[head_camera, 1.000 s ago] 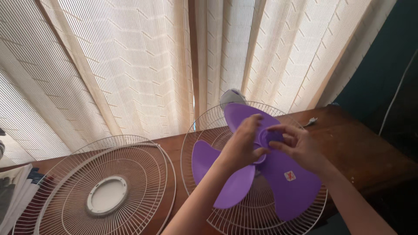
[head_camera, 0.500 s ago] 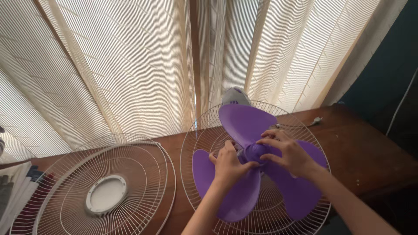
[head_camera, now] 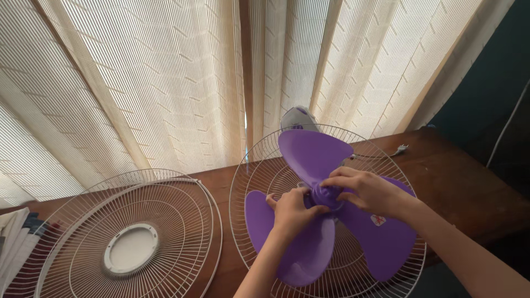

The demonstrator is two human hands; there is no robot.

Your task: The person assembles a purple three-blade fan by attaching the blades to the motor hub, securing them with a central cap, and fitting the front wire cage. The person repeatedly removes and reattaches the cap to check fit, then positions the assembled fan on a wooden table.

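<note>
My hands have come down with the purple fan blade [head_camera: 326,215]: a second ago I held it tilted and lifted off the rear grille [head_camera: 331,276], and now it sits lower and flatter, its hub [head_camera: 323,194] centred over the wire cage. By my reading the blade has settled onto the motor shaft, though the shaft itself is hidden under the hub. My left hand [head_camera: 290,212] is curled against the near side of the hub, thumb and fingers closed on it; my right hand [head_camera: 367,193] reaches over from the other side, fingertips pinched on the hub's top (whether they grip a separate cap or the hub itself I cannot tell).

The detached front grille [head_camera: 130,243] lies flat on the wooden table [head_camera: 464,182] to the left, unmoved, its pale round centre plate facing up.

The only label I see is a small white square sticker with a red mark, on the right-hand blade beside my right wrist. A white plug [head_camera: 402,148] lies at the table's back edge near the striped curtains [head_camera: 165,83]
</note>
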